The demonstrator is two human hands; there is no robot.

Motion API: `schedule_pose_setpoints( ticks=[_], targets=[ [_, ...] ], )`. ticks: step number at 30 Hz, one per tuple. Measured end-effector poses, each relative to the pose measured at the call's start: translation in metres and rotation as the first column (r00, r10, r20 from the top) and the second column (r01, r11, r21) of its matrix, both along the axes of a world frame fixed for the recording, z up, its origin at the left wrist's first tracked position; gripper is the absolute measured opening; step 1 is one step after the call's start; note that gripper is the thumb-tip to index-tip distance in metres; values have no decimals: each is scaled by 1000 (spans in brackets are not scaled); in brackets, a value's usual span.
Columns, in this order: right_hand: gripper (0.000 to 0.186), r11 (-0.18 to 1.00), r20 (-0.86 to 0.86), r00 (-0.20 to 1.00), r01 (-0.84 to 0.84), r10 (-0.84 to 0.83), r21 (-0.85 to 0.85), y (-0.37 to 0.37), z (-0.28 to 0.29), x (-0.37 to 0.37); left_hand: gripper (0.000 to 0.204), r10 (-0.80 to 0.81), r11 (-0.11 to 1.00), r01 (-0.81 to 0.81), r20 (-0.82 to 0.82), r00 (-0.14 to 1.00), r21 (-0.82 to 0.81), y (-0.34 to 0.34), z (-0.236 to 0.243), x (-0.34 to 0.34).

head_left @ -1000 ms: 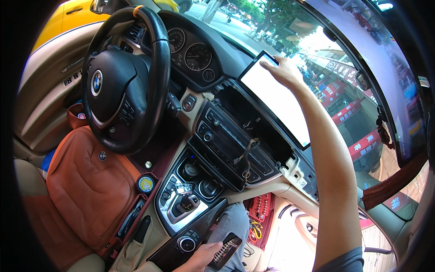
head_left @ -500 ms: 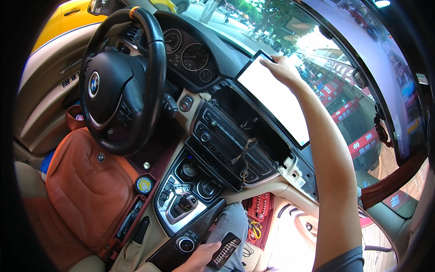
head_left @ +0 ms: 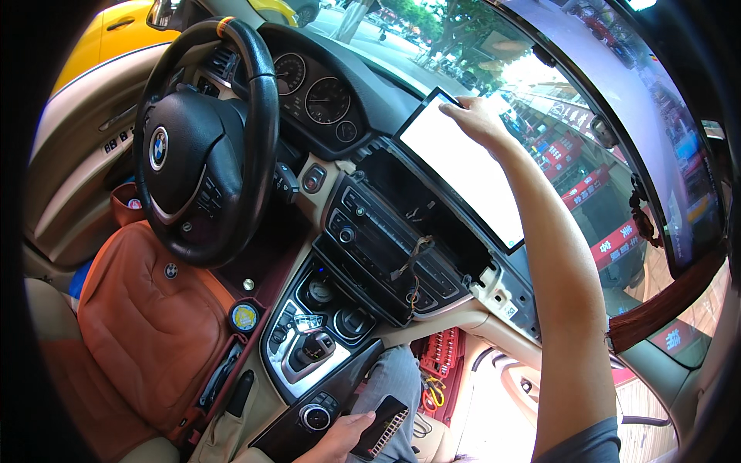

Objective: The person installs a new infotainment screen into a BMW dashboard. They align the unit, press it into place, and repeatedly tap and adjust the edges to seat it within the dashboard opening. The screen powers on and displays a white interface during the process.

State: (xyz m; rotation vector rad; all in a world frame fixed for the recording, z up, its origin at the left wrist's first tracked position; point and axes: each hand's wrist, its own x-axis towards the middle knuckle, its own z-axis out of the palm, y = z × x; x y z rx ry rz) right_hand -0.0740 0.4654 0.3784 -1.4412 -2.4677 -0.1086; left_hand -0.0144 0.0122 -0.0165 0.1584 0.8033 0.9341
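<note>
My right hand (head_left: 472, 116) grips the upper edge of a large tablet-like screen (head_left: 459, 177), thumb on its bright white front. The screen leans above an open dashboard cavity (head_left: 401, 193); below that are a control panel (head_left: 370, 243) and a loose wire connector (head_left: 409, 266). At the bottom middle my left hand (head_left: 347, 432) holds a dark smartphone (head_left: 390, 417) over my jeans-clad leg (head_left: 397, 374), with a light striped band on its display. The gear selector (head_left: 315, 347) and rotary dial (head_left: 315, 417) are just left of that leg.
The steering wheel (head_left: 262, 154) and orange seat cushion (head_left: 147, 324) are at left. A red tool case (head_left: 441, 351) and yellow-handled tool (head_left: 432, 393) lie lower right. The windshield (head_left: 494, 54) spans the top, with a brown padded strip (head_left: 656, 312) at right.
The view has shifted slightly, with the dashboard a little left in it. The striped band on the phone's display has moved toward its right edge. Both hands keep their holds.
</note>
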Motion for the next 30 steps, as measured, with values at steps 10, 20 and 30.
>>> schedule_pose_setpoints(
  ticks=[10,20,30],
  targets=[
    [58,1000,-26,999,-18,18,1,0,0,2,43,-3,1000,3,-18,1000,2,-2,11,-6],
    [61,996,20,998,-67,66,55,4,-4,4,42,-14,999,14,3,1000,-50,-1,21,-11],
    [59,957,-14,991,-124,132,261,4,-10,5,41,10,1000,-10,-24,1000,-1,-1,2,-1]
  ],
)
